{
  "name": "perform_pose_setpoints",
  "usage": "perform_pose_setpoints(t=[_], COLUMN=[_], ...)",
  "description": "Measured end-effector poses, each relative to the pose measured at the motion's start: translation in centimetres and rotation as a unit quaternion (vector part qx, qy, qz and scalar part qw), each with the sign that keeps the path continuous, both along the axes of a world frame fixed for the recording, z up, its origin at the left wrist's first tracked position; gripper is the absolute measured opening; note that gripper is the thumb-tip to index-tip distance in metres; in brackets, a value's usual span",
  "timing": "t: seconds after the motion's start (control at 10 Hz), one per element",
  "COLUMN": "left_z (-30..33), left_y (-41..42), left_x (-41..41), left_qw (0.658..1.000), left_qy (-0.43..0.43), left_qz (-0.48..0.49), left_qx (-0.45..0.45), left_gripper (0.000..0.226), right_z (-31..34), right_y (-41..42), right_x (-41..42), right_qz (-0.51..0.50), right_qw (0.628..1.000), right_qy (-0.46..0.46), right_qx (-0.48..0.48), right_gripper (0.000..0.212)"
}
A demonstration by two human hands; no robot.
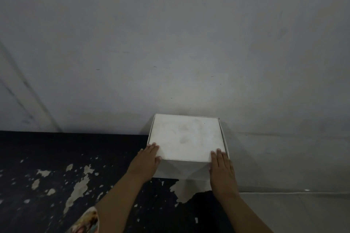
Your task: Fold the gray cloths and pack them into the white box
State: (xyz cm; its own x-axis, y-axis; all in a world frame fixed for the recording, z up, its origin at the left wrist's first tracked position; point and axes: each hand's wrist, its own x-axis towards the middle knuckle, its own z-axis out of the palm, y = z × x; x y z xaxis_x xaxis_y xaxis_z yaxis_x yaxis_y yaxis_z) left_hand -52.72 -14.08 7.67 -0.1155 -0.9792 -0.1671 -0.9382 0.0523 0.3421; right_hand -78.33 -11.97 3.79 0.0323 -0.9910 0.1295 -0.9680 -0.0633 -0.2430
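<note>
The white box (186, 138) stands against the wall with its lid down flat on top. My left hand (146, 161) lies with straight fingers on the lid's near left corner. On the near right corner my right hand (221, 168) presses down, fingers flat over the edge. No gray cloth shows anywhere in the view; the inside of the box is hidden by the lid.
A dark surface (56, 176) with pale worn patches stretches left and in front of the box. A plain gray wall (170, 43) rises right behind it. A pale ledge or panel (293, 204) lies to the right.
</note>
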Motion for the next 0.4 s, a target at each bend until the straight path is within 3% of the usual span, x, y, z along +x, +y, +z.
perform_pose_setpoints(t=[0.2,0.4], left_z=[2.0,4.4], left_y=[-0.2,1.2], left_x=[1.5,4.2], left_qw=[0.995,0.993], left_qy=[-0.008,0.065], left_qz=[-0.057,-0.055], left_qx=[0.080,0.081], left_gripper=[0.056,0.047], right_z=[1.8,4.9], right_y=[0.1,-0.3], right_x=[1.3,6.6], right_qz=[-0.007,0.015], right_qw=[0.998,0.996], right_qy=[0.020,-0.041], right_qx=[0.057,0.078], right_gripper=[0.054,0.048])
